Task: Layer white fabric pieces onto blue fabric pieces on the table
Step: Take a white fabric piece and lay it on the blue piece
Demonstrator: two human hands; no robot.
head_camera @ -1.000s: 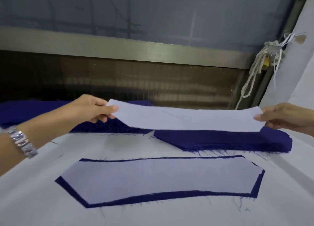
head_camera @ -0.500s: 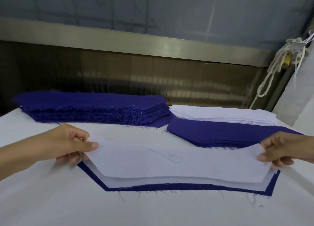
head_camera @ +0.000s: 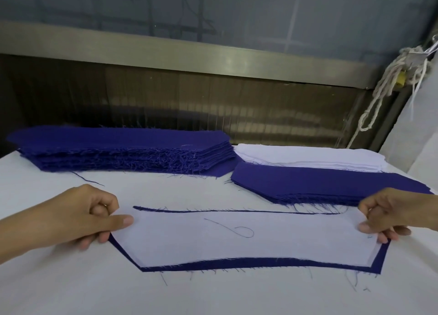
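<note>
A long white fabric piece (head_camera: pixel 237 238) lies flat over a blue fabric piece (head_camera: pixel 248 265), whose edge shows as a dark border along the front, the right end and the back. My left hand (head_camera: pixel 80 217) pinches the white piece's left end between thumb and fingers. At the right end, my right hand (head_camera: pixel 391 212) pinches the white piece the same way. A loose blue thread lies curled on the white piece.
A thick stack of blue pieces (head_camera: pixel 123 148) sits at the back left. A lower blue stack (head_camera: pixel 327 184) lies at the back right, with a white stack (head_camera: pixel 298 158) behind it. White cloth covers the table (head_camera: pixel 213 295). Knotted cords (head_camera: pixel 388 82) hang at the upper right.
Both hands carried the white piece from above the back stacks toward me and lowered it. It now lies flat on the white and blue pieces at the front.
</note>
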